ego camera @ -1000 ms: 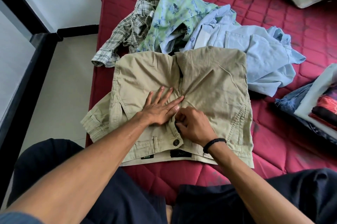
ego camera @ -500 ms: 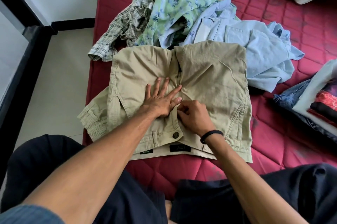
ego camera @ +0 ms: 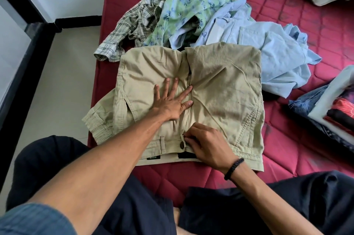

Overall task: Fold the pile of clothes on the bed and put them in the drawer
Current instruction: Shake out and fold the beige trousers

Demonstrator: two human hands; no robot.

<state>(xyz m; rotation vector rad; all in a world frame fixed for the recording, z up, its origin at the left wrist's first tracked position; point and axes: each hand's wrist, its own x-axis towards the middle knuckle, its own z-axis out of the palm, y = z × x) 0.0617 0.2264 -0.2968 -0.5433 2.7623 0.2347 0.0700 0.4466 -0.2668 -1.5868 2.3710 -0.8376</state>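
- The khaki trousers [ego camera: 220,89] look like a soft, mid-weight cotton twill: limp enough to crease wherever they are pressed, yet with stiffer seams, waistband and fly that should hold a fold line. They are likely light to lift and not slippery on the quilted red mattress [ego camera: 287,139].
- The best holds are probably the waistband corners and the doubled-over upper edge, where the cloth is thickest.
- The trousers lie at the frame's centre, legs folded back so the elastic cuffs [ego camera: 95,125] stick out at the lower left; the brown waist button [ego camera: 181,145] faces up.
- The left hand [ego camera: 172,102] lies flat with fingers spread, pressing the cloth just left of the fly.
- The right hand [ego camera: 206,144] is curled at the fly beside the button, fingertips pinching the fabric edge there.
- Above the trousers, unfolded, lie a plaid shirt [ego camera: 130,26], a green floral shirt [ego camera: 183,5] and a pale blue shirt [ego camera: 277,51].
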